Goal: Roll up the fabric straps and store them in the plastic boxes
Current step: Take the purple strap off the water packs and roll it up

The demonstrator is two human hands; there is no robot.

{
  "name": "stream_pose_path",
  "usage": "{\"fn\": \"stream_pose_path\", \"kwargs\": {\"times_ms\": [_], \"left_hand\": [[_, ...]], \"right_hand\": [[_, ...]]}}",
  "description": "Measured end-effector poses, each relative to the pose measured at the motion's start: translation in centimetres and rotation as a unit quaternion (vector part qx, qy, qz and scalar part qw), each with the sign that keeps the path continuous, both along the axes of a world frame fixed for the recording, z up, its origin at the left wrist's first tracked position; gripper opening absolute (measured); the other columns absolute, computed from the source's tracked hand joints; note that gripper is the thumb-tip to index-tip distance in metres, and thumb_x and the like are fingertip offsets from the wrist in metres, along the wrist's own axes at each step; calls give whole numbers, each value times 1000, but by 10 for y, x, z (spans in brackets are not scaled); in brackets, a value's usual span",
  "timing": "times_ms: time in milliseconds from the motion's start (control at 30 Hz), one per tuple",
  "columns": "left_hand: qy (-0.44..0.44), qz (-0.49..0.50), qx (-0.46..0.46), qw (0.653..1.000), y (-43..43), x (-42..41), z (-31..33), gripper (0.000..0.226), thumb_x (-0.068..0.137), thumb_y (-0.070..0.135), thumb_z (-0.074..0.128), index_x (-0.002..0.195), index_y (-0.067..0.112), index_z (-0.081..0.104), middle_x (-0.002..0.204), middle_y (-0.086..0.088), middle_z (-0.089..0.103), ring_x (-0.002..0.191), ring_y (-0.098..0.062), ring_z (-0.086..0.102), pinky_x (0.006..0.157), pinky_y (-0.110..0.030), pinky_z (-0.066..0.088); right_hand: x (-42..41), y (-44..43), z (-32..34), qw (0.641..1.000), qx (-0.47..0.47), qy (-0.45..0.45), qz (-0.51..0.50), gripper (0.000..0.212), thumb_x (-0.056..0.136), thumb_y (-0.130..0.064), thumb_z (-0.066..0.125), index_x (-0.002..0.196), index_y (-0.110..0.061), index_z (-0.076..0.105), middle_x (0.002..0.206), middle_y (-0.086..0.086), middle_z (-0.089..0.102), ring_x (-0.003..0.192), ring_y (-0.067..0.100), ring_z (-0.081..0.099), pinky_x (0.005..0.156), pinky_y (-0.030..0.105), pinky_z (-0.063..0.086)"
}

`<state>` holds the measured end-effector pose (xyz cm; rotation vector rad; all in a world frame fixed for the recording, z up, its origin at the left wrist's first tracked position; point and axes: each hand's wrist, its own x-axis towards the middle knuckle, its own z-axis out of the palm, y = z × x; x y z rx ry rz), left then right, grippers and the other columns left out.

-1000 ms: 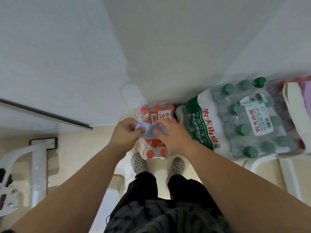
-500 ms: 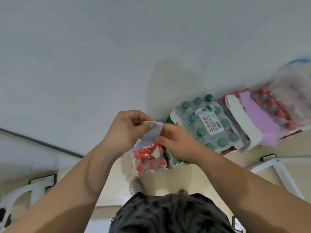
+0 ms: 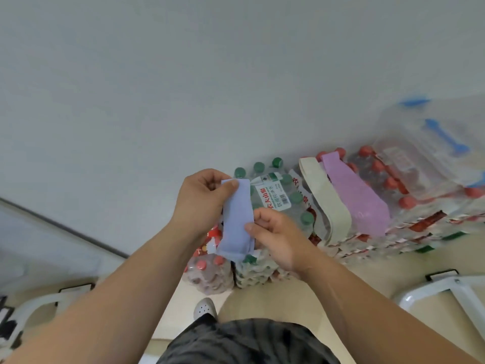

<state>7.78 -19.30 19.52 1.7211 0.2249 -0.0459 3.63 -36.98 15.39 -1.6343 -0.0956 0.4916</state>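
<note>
A pale blue fabric strap (image 3: pixel 236 219) hangs folded between both my hands in front of me. My left hand (image 3: pixel 200 200) pinches its upper end, thumb on top. My right hand (image 3: pixel 275 237) grips its right edge lower down. A cream strap (image 3: pixel 325 200) and a purple strap (image 3: pixel 354 198) lie flat side by side over shrink-wrapped bottle packs to the right. Further right, on the red-capped packs, stand clear plastic boxes (image 3: pixel 430 153) with blue latches; the view there is blurred.
Shrink-wrapped packs of green-capped bottles (image 3: pixel 286 195) and red-capped bottles (image 3: pixel 388 179) are stacked along the white wall. More packs (image 3: pixel 210 274) sit on the floor by my feet. White metal frames stand at the left (image 3: pixel 34 308) and right (image 3: pixel 451 292).
The view has swung up and right, bringing the plastic boxes into sight. The blue strap has been drawn out longer, my left hand now higher than my right.
</note>
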Motion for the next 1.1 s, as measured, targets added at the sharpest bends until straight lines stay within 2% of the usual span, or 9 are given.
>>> {"fn": "stream_pose_path", "kwargs": {"times_ms": [67, 167, 267, 367, 500, 633, 767, 967, 1100], "left_hand": [[14, 5, 12, 1000, -24, -1, -11, 14, 88, 19, 73, 78, 10, 69, 80, -25, 67, 66, -21, 56, 59, -37, 48], [46, -3, 29, 999, -53, 3, -26, 16, 90, 19, 72, 78, 8, 68, 74, -23, 63, 62, -23, 54, 58, -37, 48], [64, -22, 74, 995, -73, 18, -36, 14, 90, 17, 71, 82, 6, 68, 67, -13, 61, 55, -22, 50, 53, -34, 45], [65, -43, 147, 986, -83, 44, -44, 14, 90, 21, 70, 84, 9, 69, 74, -9, 63, 61, -23, 54, 61, -37, 50], [69, -54, 173, 981, -87, 78, -56, 13, 91, 23, 69, 86, 12, 70, 82, -9, 67, 68, -22, 57, 69, -39, 56], [66, -54, 169, 982, -90, 110, -66, 12, 91, 24, 67, 84, 14, 68, 74, -3, 64, 62, -20, 56, 51, -26, 44], [61, -52, 211, 974, -92, 140, -76, 13, 90, 24, 67, 80, 16, 68, 76, -2, 67, 64, -18, 58, 56, -26, 47], [74, -110, 294, 946, -90, 164, -102, 12, 90, 28, 65, 83, 18, 67, 73, 0, 66, 73, -23, 64, 62, -28, 52], [-27, -151, 443, 883, -83, 157, -117, 22, 89, 34, 65, 101, 16, 61, 100, -4, 57, 85, -29, 57, 71, -39, 51]], "right_hand": [[-6, -28, 0, 1000, -6, 20, -15, 9, 100, -13, 60, 109, -12, 61, 82, 21, 70, 69, 20, 60, 66, 32, 50], [-11, -64, 0, 997, -59, 27, -46, 32, 98, -9, 61, 118, -31, 51, 56, -7, 56, 49, 8, 46, 51, 20, 40], [-7, -84, -7, 992, -116, 15, -50, 23, 97, -8, 59, 103, -30, 58, 75, 2, 59, 56, 14, 46, 54, 26, 42], [4, -90, -16, 982, -188, 31, -7, 19, 99, -12, 58, 105, -25, 70, 104, -2, 68, 76, 10, 61, 73, 27, 55], [24, -93, -22, 979, -197, 58, -9, 30, 98, -13, 59, 125, -23, 67, 109, 1, 67, 62, 4, 54, 53, 9, 43], [52, -96, -25, 979, -190, 58, -35, 36, 95, -14, 66, 131, -19, 64, 130, 0, 64, 107, 12, 64, 89, 18, 51], [75, -95, -29, 971, -228, 73, 4, 46, 95, -20, 67, 141, -18, 56, 133, -3, 59, 122, 16, 59, 103, 31, 49], [96, -88, -44, 906, -411, -35, 96, 46, 94, -31, 63, 137, -14, 57, 124, 5, 56, 107, 22, 58, 97, 34, 49], [94, -82, -47, 828, -515, -161, 151, 54, 94, -38, 54, 143, -17, 47, 140, 4, 45, 125, 27, 46, 99, 41, 47]]}}
